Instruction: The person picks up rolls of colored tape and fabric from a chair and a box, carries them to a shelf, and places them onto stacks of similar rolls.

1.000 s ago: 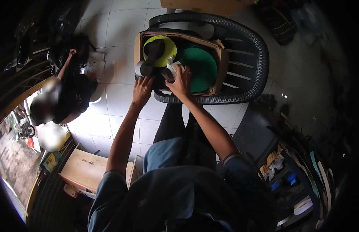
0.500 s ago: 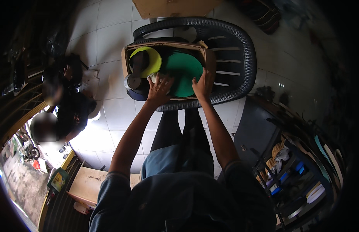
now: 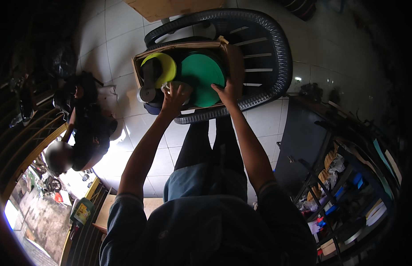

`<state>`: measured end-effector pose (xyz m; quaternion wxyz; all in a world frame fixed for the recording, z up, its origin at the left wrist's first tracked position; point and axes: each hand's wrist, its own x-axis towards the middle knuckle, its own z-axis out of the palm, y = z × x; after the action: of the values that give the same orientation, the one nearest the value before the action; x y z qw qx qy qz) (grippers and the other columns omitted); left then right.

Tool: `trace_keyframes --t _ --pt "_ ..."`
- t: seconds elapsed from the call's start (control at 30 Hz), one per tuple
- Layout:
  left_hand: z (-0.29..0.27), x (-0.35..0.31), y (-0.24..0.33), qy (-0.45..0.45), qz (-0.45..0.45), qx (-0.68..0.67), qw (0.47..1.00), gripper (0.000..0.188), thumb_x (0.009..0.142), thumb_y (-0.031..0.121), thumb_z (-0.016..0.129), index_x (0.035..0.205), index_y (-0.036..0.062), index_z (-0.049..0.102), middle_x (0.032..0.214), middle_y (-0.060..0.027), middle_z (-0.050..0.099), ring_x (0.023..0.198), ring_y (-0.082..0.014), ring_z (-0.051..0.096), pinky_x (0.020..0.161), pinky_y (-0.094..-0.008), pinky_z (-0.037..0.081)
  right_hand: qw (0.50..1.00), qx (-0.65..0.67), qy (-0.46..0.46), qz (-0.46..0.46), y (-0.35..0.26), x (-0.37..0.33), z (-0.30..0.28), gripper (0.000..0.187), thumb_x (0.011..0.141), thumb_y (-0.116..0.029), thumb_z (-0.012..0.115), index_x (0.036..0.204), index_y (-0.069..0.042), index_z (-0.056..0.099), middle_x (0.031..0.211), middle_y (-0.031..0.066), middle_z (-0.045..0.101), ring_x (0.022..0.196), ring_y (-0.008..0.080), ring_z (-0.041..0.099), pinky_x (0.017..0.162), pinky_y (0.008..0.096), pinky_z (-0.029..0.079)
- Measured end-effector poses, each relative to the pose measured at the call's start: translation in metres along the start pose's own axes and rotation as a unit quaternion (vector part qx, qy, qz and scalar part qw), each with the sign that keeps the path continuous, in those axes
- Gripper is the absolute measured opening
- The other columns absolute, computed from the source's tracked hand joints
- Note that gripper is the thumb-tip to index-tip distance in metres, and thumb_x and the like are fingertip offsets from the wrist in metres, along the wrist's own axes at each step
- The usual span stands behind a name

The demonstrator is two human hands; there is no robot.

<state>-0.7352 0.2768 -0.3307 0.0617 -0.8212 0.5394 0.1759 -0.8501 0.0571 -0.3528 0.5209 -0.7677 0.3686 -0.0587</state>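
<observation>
A cardboard box [image 3: 234, 62] stands on a black plastic chair [image 3: 280, 57] in front of me. In its right part lies a green round lid or plate [image 3: 201, 75]. At the left sits a yellow-green round container [image 3: 169, 71], with a dark strap-like piece [image 3: 149, 73] across it and a grey cylindrical piece [image 3: 146, 94] below. My left hand [image 3: 174, 99] has its fingers spread over a pale round item [image 3: 186, 90], partly hidden. At the green piece's right edge, my right hand [image 3: 228, 94] keeps its thumb apart from its fingers; the thumb touches the green surface.
A person [image 3: 88, 133] is at the left near a bright doorway. At the right stand a dark cabinet [image 3: 303, 137] and a rack [image 3: 330, 195] full of mixed goods. Another cardboard box [image 3: 170, 8] is beyond the chair. A wooden surface [image 3: 152, 205] lies behind me at lower left.
The view has shifted, so box and chair appear farther left and higher. My left hand has moved onto the pale round item; my right hand stays by the green piece. The person at left has shifted.
</observation>
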Motion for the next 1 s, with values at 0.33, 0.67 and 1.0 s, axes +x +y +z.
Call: trace_keyframes --t 0.33,0.67,1.0 --pt "-0.005 -0.003 0.007 -0.01 -0.003 0.044 0.999 0.089 0.066 0.029 0.074 0.143 0.03 0.028 0.14 -0.0155 0.031 0.129 -0.0484 0.026 0.094 -0.0723 0.03 0.995 0.02 0.058 0.083 0.018 0.016 0.013 0.063 0.068 -0.039 0.081 0.104 0.005 0.054 0.103 0.0264 0.06 0.098 0.0402 0.06 0.085 0.0433 0.047" --pt "-0.002 -0.001 0.011 0.023 -0.031 0.026 0.999 0.08 0.069 0.021 0.072 0.139 0.0271 0.034 0.137 -0.014 0.036 0.129 -0.0462 0.03 0.097 -0.0693 0.031 0.933 -0.351 0.001 -0.085 -0.043 0.058 -0.021 0.044 0.083 -0.038 0.066 0.106 -0.001 0.061 0.099 0.0223 0.064 0.095 0.0369 0.063 0.082 0.0408 0.051" --pt "-0.034 0.01 0.007 -0.011 -0.036 -0.072 0.997 0.091 0.053 0.037 0.082 0.133 0.0255 0.041 0.129 -0.0118 0.041 0.126 -0.0427 0.034 0.1 -0.0726 0.024 0.934 -0.341 -0.095 -0.047 -0.024 0.11 0.014 0.053 0.076 -0.041 0.074 0.102 0.004 0.059 0.093 0.0241 0.064 0.088 0.0363 0.063 0.079 0.0426 0.049"
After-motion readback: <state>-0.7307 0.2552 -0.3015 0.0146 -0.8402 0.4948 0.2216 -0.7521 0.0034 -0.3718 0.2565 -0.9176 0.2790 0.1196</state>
